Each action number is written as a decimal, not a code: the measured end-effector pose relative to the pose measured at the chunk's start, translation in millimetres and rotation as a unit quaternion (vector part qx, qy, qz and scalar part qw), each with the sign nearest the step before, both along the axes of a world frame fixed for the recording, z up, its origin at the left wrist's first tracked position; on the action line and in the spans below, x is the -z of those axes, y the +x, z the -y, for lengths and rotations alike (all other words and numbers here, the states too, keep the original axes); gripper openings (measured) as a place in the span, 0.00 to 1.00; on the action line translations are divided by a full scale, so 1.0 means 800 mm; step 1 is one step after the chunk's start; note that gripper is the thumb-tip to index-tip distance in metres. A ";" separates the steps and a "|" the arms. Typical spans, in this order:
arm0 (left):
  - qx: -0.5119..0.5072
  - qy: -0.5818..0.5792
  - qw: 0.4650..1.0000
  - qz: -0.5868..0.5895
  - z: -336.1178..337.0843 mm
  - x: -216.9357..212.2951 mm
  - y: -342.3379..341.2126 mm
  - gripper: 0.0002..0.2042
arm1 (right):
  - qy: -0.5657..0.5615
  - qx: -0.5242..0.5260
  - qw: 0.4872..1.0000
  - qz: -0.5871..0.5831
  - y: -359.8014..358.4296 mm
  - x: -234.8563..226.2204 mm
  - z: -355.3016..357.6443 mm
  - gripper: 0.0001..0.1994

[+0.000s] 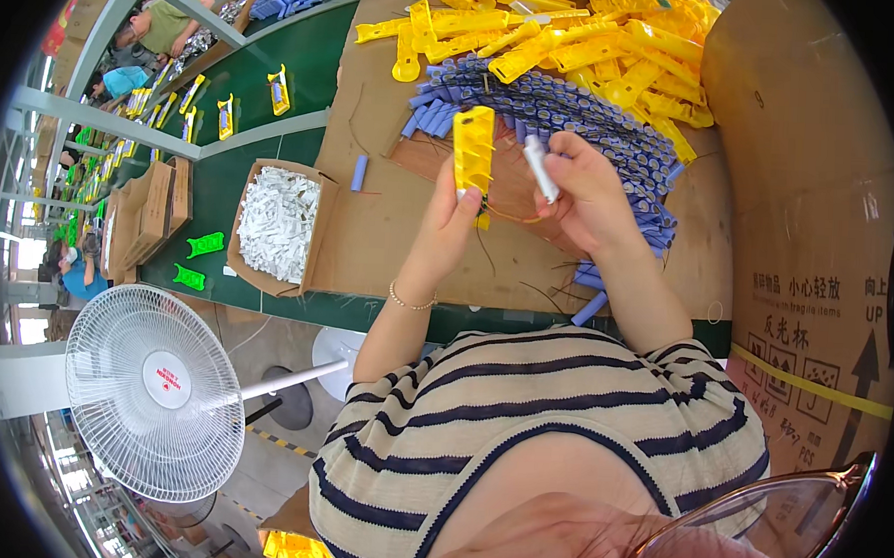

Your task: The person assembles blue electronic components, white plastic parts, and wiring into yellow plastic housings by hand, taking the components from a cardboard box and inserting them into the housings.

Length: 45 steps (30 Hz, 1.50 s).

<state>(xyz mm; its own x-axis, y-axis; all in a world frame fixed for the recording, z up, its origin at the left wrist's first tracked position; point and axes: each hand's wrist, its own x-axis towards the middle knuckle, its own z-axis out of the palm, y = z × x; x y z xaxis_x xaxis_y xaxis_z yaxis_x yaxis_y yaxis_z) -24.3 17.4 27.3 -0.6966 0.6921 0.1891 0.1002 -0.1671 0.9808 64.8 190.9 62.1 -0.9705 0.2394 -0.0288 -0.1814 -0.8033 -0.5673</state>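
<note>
My left hand (451, 219) grips the lower end of a yellow plastic housing (472, 152), held upright with its ribbed hollow side showing. Close beside it, my right hand (590, 200) pinches a slim white cylinder (541, 167) that tilts between thumb and fingers. A thin orange-red wire (515, 217) runs between the two hands; where its ends attach is hidden. Just beyond both hands lies a dense stack of blue cylindrical cells (544, 104) with dark wires. One loose blue cell (359, 173) lies on the cardboard to the left.
Yellow housings (597, 46) are heaped at the back. A carton of small white pieces (278, 222) and green plastic clips (205, 243) sit left. A tall carton (819, 215) walls the right side. A white fan (158, 391) stands lower left. People work beyond a green conveyor (255, 96).
</note>
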 end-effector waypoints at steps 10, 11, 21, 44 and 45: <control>0.007 -0.131 0.966 -0.221 -0.002 0.006 0.006 0.20 | 0.027 -0.029 0.996 0.080 -0.007 -0.004 -0.007 0.05; 0.001 -0.134 0.968 -0.210 -0.003 0.006 0.006 0.20 | 0.034 -0.016 0.995 0.096 -0.003 -0.013 -0.001 0.07; 0.088 -0.083 0.992 -0.038 -0.003 0.014 0.011 0.20 | 0.441 0.120 0.889 0.035 -0.014 0.016 -0.016 0.17; 0.109 0.019 0.988 0.112 -0.011 0.015 0.030 0.27 | 0.289 0.023 0.956 0.039 -0.026 0.019 -0.016 0.14; 0.108 0.019 0.988 0.112 -0.012 0.021 0.030 0.27 | 0.310 0.044 0.948 0.055 -0.026 0.013 -0.011 0.16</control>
<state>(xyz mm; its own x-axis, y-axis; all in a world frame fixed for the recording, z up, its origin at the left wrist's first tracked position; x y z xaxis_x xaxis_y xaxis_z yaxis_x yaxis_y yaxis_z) -0.1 26.8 10.3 -0.5607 0.8245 0.0765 -0.1602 -0.1987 0.9669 44.0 199.4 51.9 -0.9451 0.3237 0.0448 -0.1453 -0.2932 -0.9449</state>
